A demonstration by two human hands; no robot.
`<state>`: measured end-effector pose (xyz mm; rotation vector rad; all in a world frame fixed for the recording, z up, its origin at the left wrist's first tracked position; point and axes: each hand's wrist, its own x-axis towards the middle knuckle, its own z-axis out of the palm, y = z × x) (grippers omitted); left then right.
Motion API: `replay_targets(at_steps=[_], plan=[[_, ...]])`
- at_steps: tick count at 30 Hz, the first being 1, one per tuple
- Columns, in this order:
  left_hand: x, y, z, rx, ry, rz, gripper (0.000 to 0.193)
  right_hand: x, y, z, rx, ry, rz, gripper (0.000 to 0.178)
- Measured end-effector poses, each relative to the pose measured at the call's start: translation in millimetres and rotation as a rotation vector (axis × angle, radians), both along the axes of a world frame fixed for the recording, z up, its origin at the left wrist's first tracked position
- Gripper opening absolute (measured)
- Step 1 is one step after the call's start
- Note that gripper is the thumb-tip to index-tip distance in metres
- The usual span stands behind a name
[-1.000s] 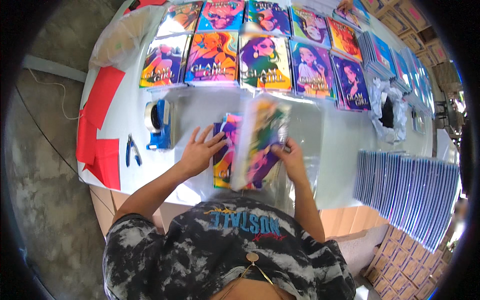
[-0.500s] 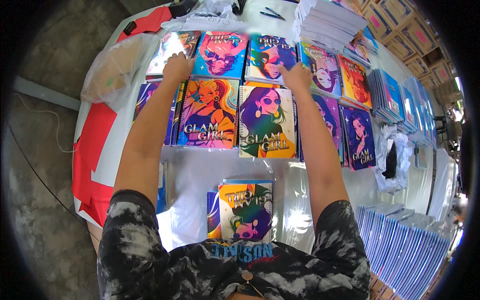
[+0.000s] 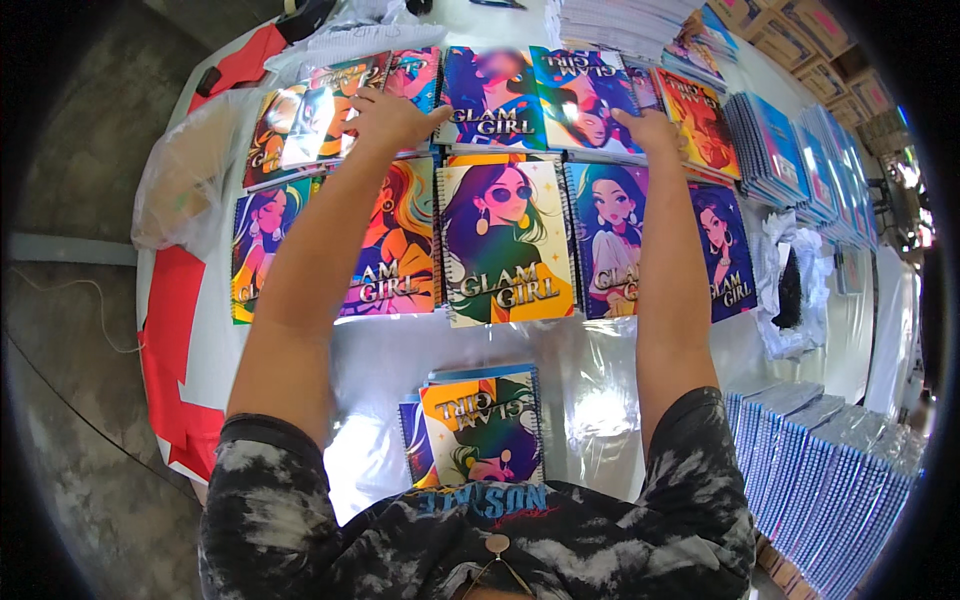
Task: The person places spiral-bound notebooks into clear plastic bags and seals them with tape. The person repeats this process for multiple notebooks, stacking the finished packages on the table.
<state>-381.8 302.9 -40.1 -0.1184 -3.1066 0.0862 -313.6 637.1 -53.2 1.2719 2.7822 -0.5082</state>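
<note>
My left hand (image 3: 390,122) lies with fingers apart over the right side of a glossy white-and-orange spiral notebook (image 3: 318,128). Its thumb reaches toward a purple spiral notebook (image 3: 492,95) standing upright to my view. My right hand (image 3: 650,132) grips the right side of an upside-down blue-and-purple spiral notebook (image 3: 580,100), thumb on the cover and fingers round its edge. An orange notebook (image 3: 270,140) peeks out at the far left, and a pink one (image 3: 415,72) is partly covered. The nearer row holds several upright notebooks, including a white one with a sunglasses figure (image 3: 508,240).
A small notebook pile (image 3: 485,425) lies close to my body. Stacks of blue spiral notebooks (image 3: 820,470) stand at the right. Red sheets (image 3: 175,300) and a clear plastic bag (image 3: 185,180) are at the left. Paper stacks (image 3: 630,30) and cardboard boxes (image 3: 800,30) stand behind.
The blue-and-purple notebook has slid right with my right hand, showing the purple one. My left hand has shifted right with the white-and-orange notebook, uncovering the orange one. My view has shifted slightly.
</note>
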Motion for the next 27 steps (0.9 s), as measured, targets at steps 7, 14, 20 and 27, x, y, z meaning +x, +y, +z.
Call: replay_targets(at_steps=[7, 14, 20, 27], plan=[[-26.3, -28.4, 26.2, 0.398, -0.145, -0.179, 0.044, 2.3, -64.7, 25.6, 0.006, 0.037, 0.164, 0.072], [185.4, -95.0, 100.0, 0.984, 0.437, -0.450, 0.021, 30.9, -20.3, 22.1, 0.478, 0.512, 0.313, 0.028], [381.4, -181.2, 0.2, 0.342, -0.012, -0.917, 0.030, 137.7, -83.9, 134.4, -0.164, 0.974, 0.277, 0.027], [384.1, -201.5, 55.9, 0.905, 0.525, -0.372, 0.021, 334.0, -189.3, 117.6, -1.362, 1.060, 0.198, 0.031]])
